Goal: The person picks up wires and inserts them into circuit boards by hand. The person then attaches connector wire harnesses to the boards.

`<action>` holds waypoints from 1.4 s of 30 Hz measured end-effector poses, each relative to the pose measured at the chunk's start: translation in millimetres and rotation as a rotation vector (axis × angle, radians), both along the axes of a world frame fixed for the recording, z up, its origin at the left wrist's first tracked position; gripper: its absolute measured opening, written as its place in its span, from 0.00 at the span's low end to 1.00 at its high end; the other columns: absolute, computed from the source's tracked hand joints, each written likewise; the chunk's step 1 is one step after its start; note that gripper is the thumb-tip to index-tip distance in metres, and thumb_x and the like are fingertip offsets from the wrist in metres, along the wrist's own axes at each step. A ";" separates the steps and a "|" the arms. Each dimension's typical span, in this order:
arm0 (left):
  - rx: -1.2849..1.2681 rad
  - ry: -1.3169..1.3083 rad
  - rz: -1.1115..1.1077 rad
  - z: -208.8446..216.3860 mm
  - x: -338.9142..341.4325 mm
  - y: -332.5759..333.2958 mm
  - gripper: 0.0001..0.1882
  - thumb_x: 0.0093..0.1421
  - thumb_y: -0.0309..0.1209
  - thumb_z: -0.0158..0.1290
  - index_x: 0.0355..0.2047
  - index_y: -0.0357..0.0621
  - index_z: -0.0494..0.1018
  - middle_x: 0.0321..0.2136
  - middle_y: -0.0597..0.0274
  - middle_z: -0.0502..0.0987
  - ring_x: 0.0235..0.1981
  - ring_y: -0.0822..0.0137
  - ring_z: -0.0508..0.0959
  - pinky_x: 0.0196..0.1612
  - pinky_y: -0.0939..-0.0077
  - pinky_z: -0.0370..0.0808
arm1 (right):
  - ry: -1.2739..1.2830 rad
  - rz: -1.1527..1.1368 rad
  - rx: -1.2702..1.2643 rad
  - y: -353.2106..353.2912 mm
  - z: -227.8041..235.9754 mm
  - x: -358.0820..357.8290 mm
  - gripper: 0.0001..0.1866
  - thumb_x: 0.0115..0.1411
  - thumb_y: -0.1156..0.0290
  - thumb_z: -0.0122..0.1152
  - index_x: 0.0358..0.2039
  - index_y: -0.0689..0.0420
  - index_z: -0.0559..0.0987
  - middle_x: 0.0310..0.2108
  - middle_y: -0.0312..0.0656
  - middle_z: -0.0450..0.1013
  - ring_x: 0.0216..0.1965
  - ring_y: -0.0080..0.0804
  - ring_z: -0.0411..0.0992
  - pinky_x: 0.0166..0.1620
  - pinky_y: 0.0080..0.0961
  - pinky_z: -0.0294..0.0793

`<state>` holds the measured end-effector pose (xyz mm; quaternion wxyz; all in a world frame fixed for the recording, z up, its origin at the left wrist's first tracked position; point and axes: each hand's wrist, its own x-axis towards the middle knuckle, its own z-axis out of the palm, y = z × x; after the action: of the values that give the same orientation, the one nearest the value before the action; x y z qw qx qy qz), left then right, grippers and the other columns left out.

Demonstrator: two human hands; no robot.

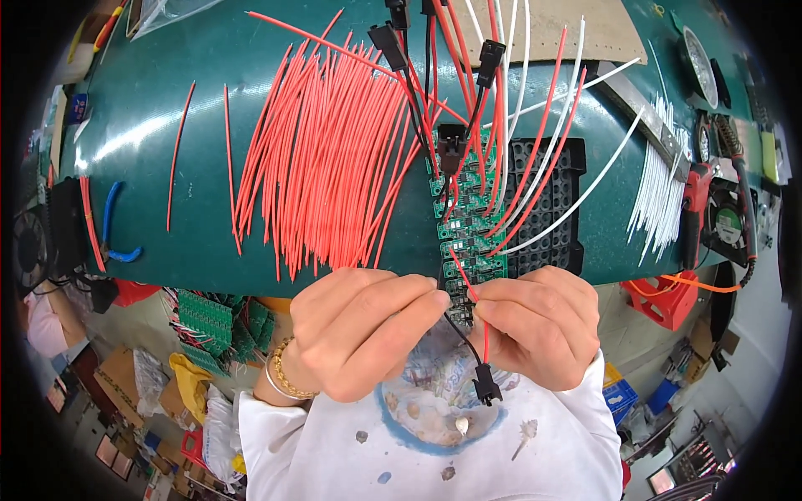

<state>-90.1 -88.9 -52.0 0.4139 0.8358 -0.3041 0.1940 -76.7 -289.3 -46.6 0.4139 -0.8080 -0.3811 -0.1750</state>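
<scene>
Just off the table's near edge, my left hand point(368, 326) is closed in a pinch on a thin black wire. My right hand point(539, 326) pinches a red wire point(462, 272), whose upper end touches the strip of green circuit boards point(472, 227). Both wires run down to a black plug connector point(486, 385) hanging in front of my shirt. The strip reaches away from me, its near end between my hands. Red, white and black wires rise from its farther boards, several ending in black connectors point(452, 149). My fingers partly hide the nearest board.
A pile of cut red wires point(326, 167) lies left of the strip. At its right stands a black perforated tray point(547, 196), with white wires point(657, 192) beyond, near a metal bar point(639, 113) and a small fan point(725, 224). Bundled green boards point(205, 321) sit below the table edge.
</scene>
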 end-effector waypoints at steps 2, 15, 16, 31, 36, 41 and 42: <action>-0.005 0.005 0.002 -1.2 1.5 0.2 0.14 0.38 0.22 0.56 0.29 0.33 0.78 0.25 0.54 0.78 0.19 0.63 0.76 0.18 0.77 0.72 | 0.007 -0.026 0.021 1.8 -1.9 1.0 0.15 0.40 0.80 0.64 0.32 0.66 0.76 0.24 0.46 0.75 0.16 0.28 0.68 0.16 0.18 0.63; -0.058 0.053 0.016 -4.2 -1.3 -3.2 0.14 0.37 0.18 0.57 0.30 0.33 0.77 0.24 0.54 0.77 0.19 0.62 0.76 0.19 0.75 0.72 | 0.045 -0.060 0.066 4.0 -2.4 1.0 0.15 0.36 0.84 0.63 0.29 0.65 0.76 0.23 0.45 0.75 0.15 0.29 0.68 0.16 0.19 0.65; -0.066 0.079 0.022 -2.9 -1.6 -3.4 0.16 0.36 0.17 0.58 0.30 0.33 0.77 0.24 0.54 0.77 0.19 0.62 0.76 0.19 0.75 0.72 | 0.062 -0.056 0.079 4.9 -1.4 2.2 0.15 0.36 0.85 0.64 0.29 0.66 0.76 0.23 0.45 0.75 0.15 0.30 0.69 0.17 0.20 0.65; 0.031 0.274 0.358 21.9 12.2 4.9 0.05 0.50 0.18 0.59 0.28 0.36 0.76 0.22 0.55 0.76 0.22 0.58 0.76 0.25 0.70 0.72 | 0.162 -0.169 0.030 -4.4 13.6 -2.5 0.15 0.41 0.92 0.59 0.31 0.64 0.77 0.23 0.43 0.76 0.16 0.30 0.69 0.21 0.20 0.66; 0.380 0.154 0.625 19.9 117.1 70.5 0.08 0.59 0.31 0.54 0.29 0.39 0.74 0.27 0.53 0.75 0.27 0.52 0.76 0.34 0.61 0.72 | 0.146 -0.220 0.106 -10.4 1.5 -11.2 0.14 0.42 0.92 0.57 0.32 0.65 0.76 0.23 0.44 0.76 0.15 0.28 0.66 0.20 0.19 0.64; 0.344 0.364 0.750 -2.3 214.8 71.8 0.19 0.55 0.45 0.57 0.32 0.39 0.77 0.31 0.48 0.79 0.34 0.47 0.79 0.39 0.57 0.74 | 0.121 -0.158 0.080 -6.6 2.8 -17.7 0.12 0.45 0.90 0.57 0.32 0.64 0.77 0.22 0.41 0.77 0.13 0.26 0.65 0.20 0.19 0.64; 0.438 0.464 0.785 -3.1 224.2 67.7 0.19 0.54 0.44 0.57 0.30 0.37 0.77 0.31 0.46 0.79 0.36 0.47 0.79 0.40 0.57 0.74 | 0.113 -0.159 0.076 -6.5 2.3 -18.2 0.12 0.45 0.90 0.57 0.32 0.64 0.77 0.22 0.41 0.77 0.13 0.26 0.65 0.20 0.19 0.64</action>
<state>134.2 -21.2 -55.2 0.1816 0.9754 0.0995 0.0759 -95.0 -295.9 -44.3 0.4498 -0.8281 -0.2847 -0.1756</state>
